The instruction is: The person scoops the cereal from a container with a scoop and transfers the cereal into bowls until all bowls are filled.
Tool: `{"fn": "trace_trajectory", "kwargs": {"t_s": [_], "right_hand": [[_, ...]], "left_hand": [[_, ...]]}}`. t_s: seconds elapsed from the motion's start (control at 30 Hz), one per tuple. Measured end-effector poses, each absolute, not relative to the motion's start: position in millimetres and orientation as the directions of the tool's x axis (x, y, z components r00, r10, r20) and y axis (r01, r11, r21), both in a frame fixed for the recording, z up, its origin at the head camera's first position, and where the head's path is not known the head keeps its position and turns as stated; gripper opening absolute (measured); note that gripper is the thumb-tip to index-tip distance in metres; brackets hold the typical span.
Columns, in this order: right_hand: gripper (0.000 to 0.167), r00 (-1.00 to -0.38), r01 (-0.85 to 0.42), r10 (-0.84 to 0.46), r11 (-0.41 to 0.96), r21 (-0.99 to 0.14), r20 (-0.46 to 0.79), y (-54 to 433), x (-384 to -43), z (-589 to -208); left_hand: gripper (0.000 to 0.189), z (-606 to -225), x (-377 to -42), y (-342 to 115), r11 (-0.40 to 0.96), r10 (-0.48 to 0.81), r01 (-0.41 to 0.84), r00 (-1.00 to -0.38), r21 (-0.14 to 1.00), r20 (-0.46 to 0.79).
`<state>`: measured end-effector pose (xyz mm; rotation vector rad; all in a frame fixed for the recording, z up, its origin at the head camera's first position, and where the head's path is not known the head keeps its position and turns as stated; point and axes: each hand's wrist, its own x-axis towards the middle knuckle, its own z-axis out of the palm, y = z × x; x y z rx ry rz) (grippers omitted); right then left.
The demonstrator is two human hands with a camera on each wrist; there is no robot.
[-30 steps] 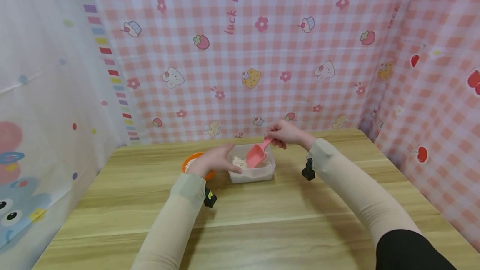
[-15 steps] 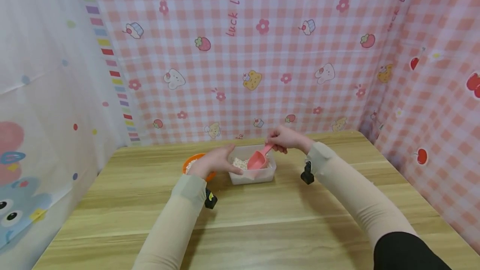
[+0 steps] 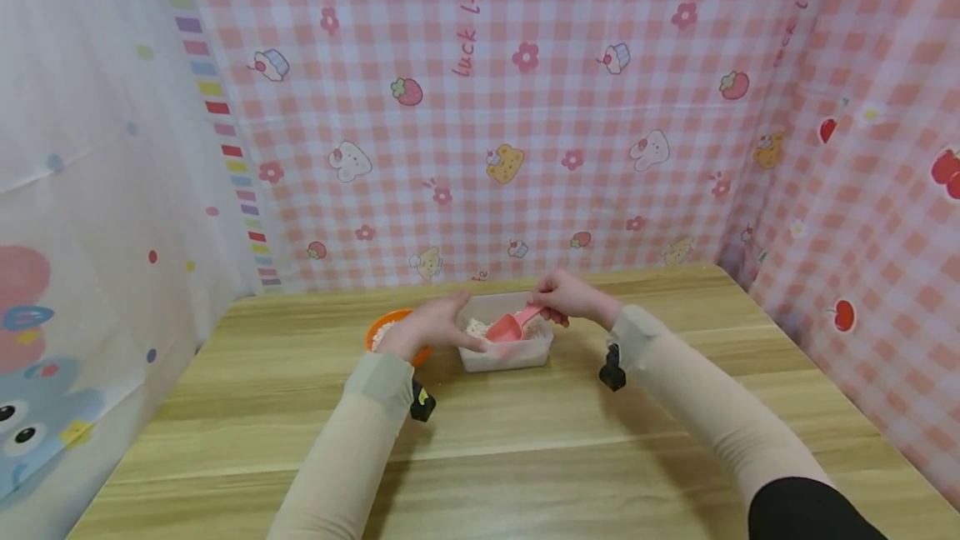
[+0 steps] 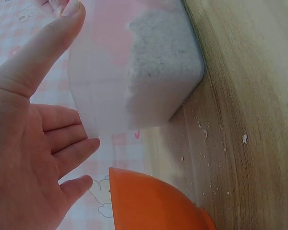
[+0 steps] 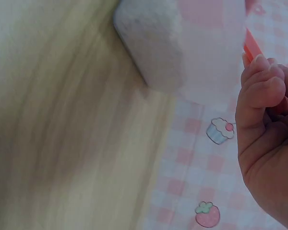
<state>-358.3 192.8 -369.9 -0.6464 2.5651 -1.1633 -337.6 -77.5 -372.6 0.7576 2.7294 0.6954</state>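
Note:
A translucent plastic container (image 3: 506, 358) holding whitish flakes (image 3: 477, 328) stands on the table. My left hand (image 3: 435, 325) holds its left end; in the left wrist view the thumb (image 4: 43, 52) lies along the rim and bent fingertips meet the wall. Pinched by its handle in my right hand (image 3: 572, 297) is a pink scoop (image 3: 506, 328). Its bowl sits low inside the container, among the flakes; through the wall it shows only as a pink blur. An orange bowl (image 4: 153, 203), with similar flakes in it, stands left of the container, partly behind my left hand.
Small flake crumbs (image 4: 245, 139) lie scattered on the wooden table (image 3: 510, 457) near the container and bowl. A pink checked cloth (image 3: 450, 132) hangs behind the table's back edge, and more printed cloth hangs at both sides.
My right hand has come down, lowering the scoop deeper into the container and tilting its handle flatter. The left hand has kept its place on the container.

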Motion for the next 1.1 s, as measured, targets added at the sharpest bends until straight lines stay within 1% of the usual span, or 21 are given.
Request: {"fn": "trace_trajectory", "kwargs": {"t_s": [0.2,0.5,0.67,0.83,1.1], "right_hand": [[0.033,-0.872,-0.262,-0.488,0.546,-0.796,-0.048,191,-356,-379],[0.032,-0.905,-0.226,-0.424,0.571,-0.789,-0.047,177,-348,-376],[0.033,-0.921,-0.221,-0.39,0.554,-0.802,-0.015,164,-344,-377],[0.031,-0.935,-0.204,-0.354,0.529,-0.824,0.004,160,-340,-383],[0.029,-0.937,-0.22,-0.349,0.528,-0.82,0.027,160,-341,-386]], "left_hand": [[0.104,-374,-338,-77,0.758,0.535,0.436,-0.841,0.485,-0.079],[0.105,-376,-339,-77,0.757,0.536,0.435,-0.84,0.489,-0.084],[0.104,-375,-340,-77,0.753,0.537,0.434,-0.839,0.495,-0.082],[0.103,-377,-341,-77,0.751,0.538,0.437,-0.84,0.496,-0.075],[0.104,-378,-341,-78,0.739,0.546,0.441,-0.835,0.51,-0.07]]}}
